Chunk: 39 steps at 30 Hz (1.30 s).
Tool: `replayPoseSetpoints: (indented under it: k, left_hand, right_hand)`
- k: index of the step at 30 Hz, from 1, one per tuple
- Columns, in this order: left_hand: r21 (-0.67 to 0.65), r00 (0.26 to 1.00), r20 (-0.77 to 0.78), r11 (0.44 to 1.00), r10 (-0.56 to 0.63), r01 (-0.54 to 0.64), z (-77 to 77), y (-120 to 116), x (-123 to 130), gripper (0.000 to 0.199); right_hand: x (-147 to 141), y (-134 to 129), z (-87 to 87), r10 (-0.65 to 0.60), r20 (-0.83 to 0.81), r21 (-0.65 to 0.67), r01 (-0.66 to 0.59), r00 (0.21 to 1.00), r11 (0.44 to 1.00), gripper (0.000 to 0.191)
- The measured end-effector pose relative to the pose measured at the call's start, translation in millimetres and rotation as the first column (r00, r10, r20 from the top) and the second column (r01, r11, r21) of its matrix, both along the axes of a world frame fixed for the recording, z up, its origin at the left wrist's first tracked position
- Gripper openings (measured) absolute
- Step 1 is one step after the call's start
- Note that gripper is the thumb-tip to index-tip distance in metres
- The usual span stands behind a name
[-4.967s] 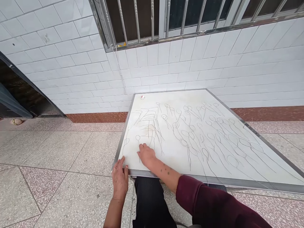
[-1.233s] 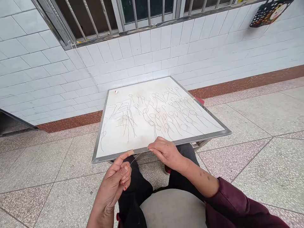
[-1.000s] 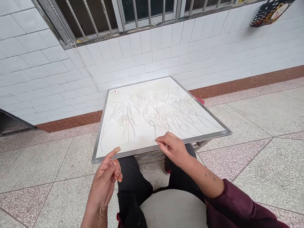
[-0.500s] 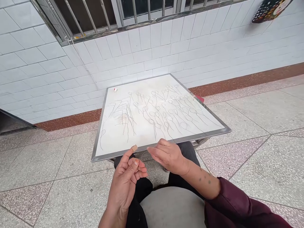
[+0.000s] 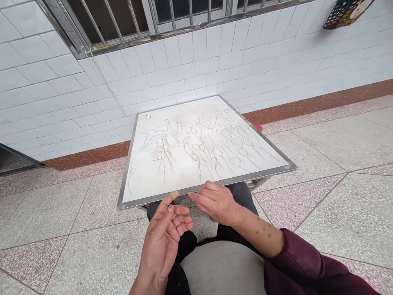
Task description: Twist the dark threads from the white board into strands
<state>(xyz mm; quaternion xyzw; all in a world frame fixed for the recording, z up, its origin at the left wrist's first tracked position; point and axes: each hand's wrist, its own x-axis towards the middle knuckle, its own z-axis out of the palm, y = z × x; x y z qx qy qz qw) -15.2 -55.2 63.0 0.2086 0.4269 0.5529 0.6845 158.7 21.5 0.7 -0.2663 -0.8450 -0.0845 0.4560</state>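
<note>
A white board table (image 5: pixel 184 172) with a grey metal rim carries many thin dark wire pieces, several of them looped at one end. My left hand (image 5: pixel 164 229) is palm up before its front edge, a tan bandage (image 5: pixel 175 194) on the index fingertip. The thumb is near the index finger and the other fingers are loosely curled apart. To its right, my right hand (image 5: pixel 216 203) is pinched, fingertips pointing left. A faint thin wire (image 5: pixel 185 200) shows between the hands; which fingertips grip it is hard to make out.
A small white and red object (image 5: pixel 148 116) lies at the table's back left corner. Behind stands a white tiled wall (image 5: pixel 190 73) with a barred window (image 5: pixel 172 16). A dotted bag (image 5: pixel 344 14) hangs at upper right. Something red (image 5: pixel 257 128) shows beyond the table's right edge.
The fingers of my left hand have spread a little, and its thumb has shifted left. My right hand has hardly moved. The camera view has shifted slightly.
</note>
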Motion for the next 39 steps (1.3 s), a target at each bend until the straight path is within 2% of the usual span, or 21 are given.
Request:
replayPoseSetpoints:
  k: [3, 7, 9, 11, 13, 16, 18, 20, 29, 34, 39]
  left_hand:
    - [-0.011, 1.000, 0.028, 1.000, -0.010, 0.011, 3.0, -1.8, 1.1, 0.057]
    - [-0.072, 0.997, 0.052, 0.995, 0.065, -0.061, 3.1, -3.3, 2.0, 0.055]
    - [-0.089, 0.996, 0.062, 0.994, 0.066, -0.060, 2.0, -3.4, -0.2, 0.053]
    - [-0.093, 0.997, 0.061, 0.995, 0.037, -0.031, 1.4, -3.5, -4.1, 0.051]
    - [-0.090, 0.999, 0.053, 0.996, 0.002, 0.003, 1.7, -3.8, -8.9, 0.049]
    - [-0.090, 0.999, 0.025, 0.995, -0.045, 0.047, 3.7, -4.9, -16.6, 0.046]
    - [-0.097, 0.996, -0.017, 0.992, -0.088, 0.086, 5.6, -5.9, -21.8, 0.045]
    - [-0.104, 0.987, -0.076, 0.986, -0.141, 0.133, 7.7, -7.0, -27.0, 0.044]
    - [-0.170, 0.888, -0.262, 0.923, -0.379, 0.344, 17.5, -9.2, -47.7, 0.047]
    - [-0.167, 0.849, -0.317, 0.906, -0.424, 0.390, 23.8, -7.4, -50.4, 0.044]
    - [-0.126, 0.796, -0.473, 0.923, -0.378, 0.364, 27.7, -8.6, -54.0, 0.042]
  right_hand:
    - [0.2, -0.2, -2.7, 0.002, 0.014, -0.013, -0.001, 1.000, 1.000, 0.021]
    - [-0.7, -0.7, -1.8, 0.014, 0.002, -0.023, -0.013, 1.000, 1.000, 0.019]
    - [-0.8, -0.3, 0.8, 0.017, -0.022, -0.072, -0.019, 1.000, 0.997, 0.016]
    - [-0.2, 0.6, 3.6, 0.052, -0.059, -0.178, -0.061, 0.997, 0.982, 0.012]
    - [1.0, 1.3, 6.1, 0.121, -0.114, -0.319, -0.151, 0.986, 0.936, 0.011]
    - [3.6, 1.3, 8.8, 0.219, -0.203, -0.484, -0.292, 0.954, 0.825, 0.010]
    - [5.1, 0.8, 10.7, 0.257, -0.242, -0.529, -0.349, 0.936, 0.773, 0.010]
    - [6.1, 0.3, 12.9, 0.282, -0.256, -0.534, -0.379, 0.925, 0.756, 0.011]
    - [9.6, -0.2, 24.7, 0.355, -0.191, -0.486, -0.402, 0.915, 0.776, 0.014]
    - [10.9, -1.5, 28.1, 0.350, -0.144, -0.441, -0.377, 0.926, 0.815, 0.018]
    - [8.7, -5.2, 27.0, 0.280, -0.128, -0.425, -0.308, 0.951, 0.851, 0.020]
